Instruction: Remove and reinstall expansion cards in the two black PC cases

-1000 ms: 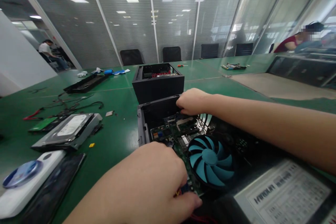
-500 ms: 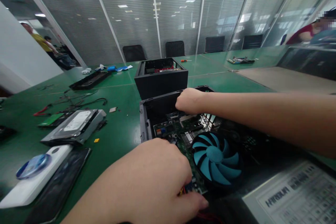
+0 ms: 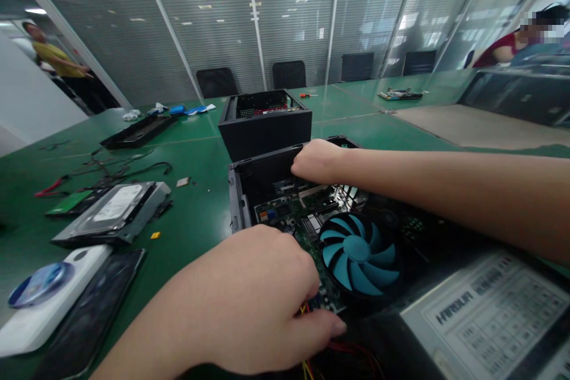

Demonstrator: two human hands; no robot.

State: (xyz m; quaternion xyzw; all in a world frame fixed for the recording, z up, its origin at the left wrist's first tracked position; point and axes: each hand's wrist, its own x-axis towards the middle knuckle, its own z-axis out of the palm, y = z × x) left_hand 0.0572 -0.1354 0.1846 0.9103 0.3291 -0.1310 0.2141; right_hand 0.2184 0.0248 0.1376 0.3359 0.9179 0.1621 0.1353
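An open black computer case [image 3: 240, 208] lies in front of me. Inside it are a green motherboard [image 3: 289, 206] and a round cooling fan [image 3: 356, 248] with teal blades. My left hand [image 3: 244, 300] is curled over the near left part of the board, closed around yellow and red power wires [image 3: 306, 309]; its fingertips are mostly hidden. My right hand [image 3: 317, 161] reaches across to the far wall of the case and is closed in a fist-like grip. Whatever its fingers hold is hidden. A labelled power supply [image 3: 445, 309] sits at the near right.
Behind the case stands another black case [image 3: 267, 130]. On the left lie a hard drive [image 3: 120, 208], loose cables [image 3: 129, 173], a white box [image 3: 53, 309] and a dark panel [image 3: 98, 309]. A screwdriver [image 3: 307, 95] lies farther back. Other people are at the far left and right.
The view has shifted slightly, so things appear a little farther left and higher. Both hands keep nearly the same places in the case. More yellow and red wire shows beneath my left hand.
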